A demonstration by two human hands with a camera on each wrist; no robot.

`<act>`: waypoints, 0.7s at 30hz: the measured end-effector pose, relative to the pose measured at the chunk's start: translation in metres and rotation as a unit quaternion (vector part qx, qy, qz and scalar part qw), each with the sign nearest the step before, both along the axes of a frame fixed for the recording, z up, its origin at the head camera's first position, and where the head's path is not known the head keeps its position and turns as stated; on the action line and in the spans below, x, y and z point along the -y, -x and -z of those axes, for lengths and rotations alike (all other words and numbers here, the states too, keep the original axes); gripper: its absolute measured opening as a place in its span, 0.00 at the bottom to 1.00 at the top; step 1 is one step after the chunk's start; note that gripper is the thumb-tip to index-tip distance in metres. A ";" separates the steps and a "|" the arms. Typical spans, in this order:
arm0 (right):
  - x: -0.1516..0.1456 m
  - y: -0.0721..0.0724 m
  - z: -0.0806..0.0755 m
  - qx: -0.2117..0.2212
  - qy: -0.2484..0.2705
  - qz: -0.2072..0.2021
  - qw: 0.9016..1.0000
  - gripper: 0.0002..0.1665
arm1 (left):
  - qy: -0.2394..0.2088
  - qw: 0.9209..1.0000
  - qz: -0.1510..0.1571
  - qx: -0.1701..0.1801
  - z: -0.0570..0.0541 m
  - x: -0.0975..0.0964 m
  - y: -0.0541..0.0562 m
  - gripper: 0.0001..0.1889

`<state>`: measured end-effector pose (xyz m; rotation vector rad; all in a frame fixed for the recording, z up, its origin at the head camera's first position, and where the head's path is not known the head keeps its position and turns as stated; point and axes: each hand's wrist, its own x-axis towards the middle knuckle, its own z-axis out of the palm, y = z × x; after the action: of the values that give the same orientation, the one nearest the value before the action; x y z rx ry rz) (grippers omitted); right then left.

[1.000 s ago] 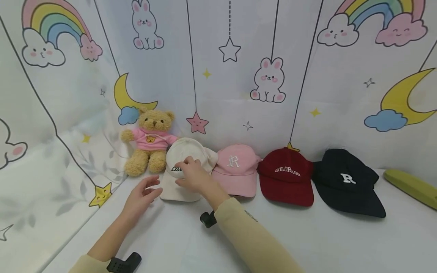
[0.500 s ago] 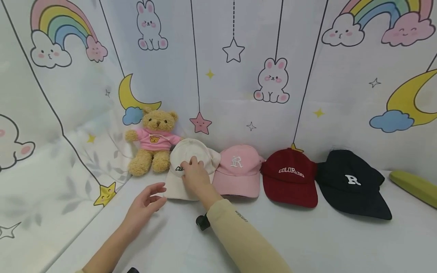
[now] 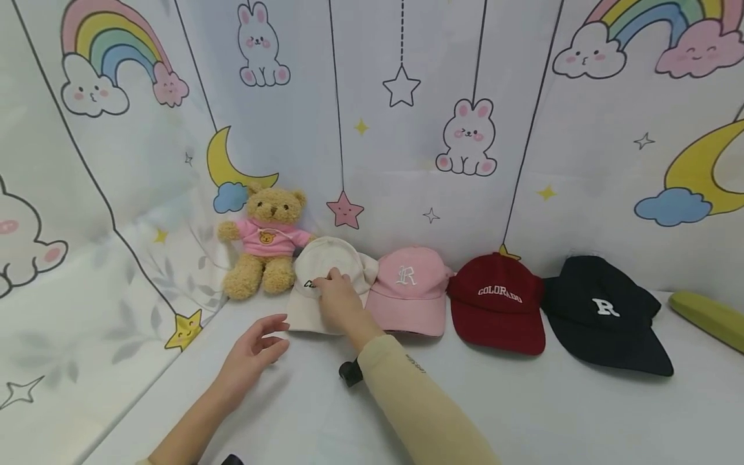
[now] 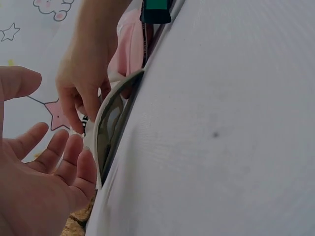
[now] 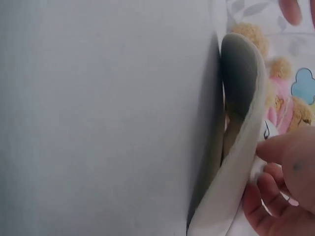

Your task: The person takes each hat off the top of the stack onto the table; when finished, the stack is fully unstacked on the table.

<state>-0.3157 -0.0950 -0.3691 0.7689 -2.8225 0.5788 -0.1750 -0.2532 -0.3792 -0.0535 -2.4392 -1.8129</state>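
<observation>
A cream baseball cap (image 3: 330, 253) with dark lettering sits at the left end of a row of caps. My right hand (image 3: 341, 300) pinches its front near the lettering, fingers bent, covering part of the letters. In the right wrist view the thumb (image 5: 275, 147) lies against the upper side of the brim (image 5: 238, 162). The brim's front edge stands off the table in both wrist views. My left hand (image 3: 251, 354) is just left of the brim, holding nothing; its fingers (image 4: 55, 150) are loosely bent and spread toward the cap.
A teddy bear (image 3: 268, 239) in a pink hoodie leans on the printed backdrop, left of the cream cap. To the right stand a pink cap (image 3: 407, 284), a dark red cap (image 3: 496, 303), a black cap (image 3: 607, 316) and a long green object (image 3: 706, 320) on the white table (image 3: 552, 413).
The cream cap's brim has risen or drawn back slightly under my right hand, whose fingers have closed in on its front. The left hand stays beside the brim. The view has shifted slightly left.
</observation>
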 end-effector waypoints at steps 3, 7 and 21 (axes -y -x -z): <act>-0.006 0.002 0.001 0.009 0.019 -0.016 1.000 0.22 | -0.008 1.000 0.009 0.002 0.001 0.000 0.001 0.27; -0.015 0.004 0.000 0.008 0.037 -0.040 0.998 0.22 | -0.011 1.000 0.016 0.010 0.002 0.000 0.003 0.27; -0.052 0.003 -0.021 0.037 0.090 -0.093 0.991 0.22 | 0.002 1.000 0.013 0.017 0.006 0.003 0.003 0.27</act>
<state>-0.3187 -0.0432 -0.3480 0.9990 -2.7309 0.8945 -0.1785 -0.2562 -0.3849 -0.0563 -2.4767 -1.8330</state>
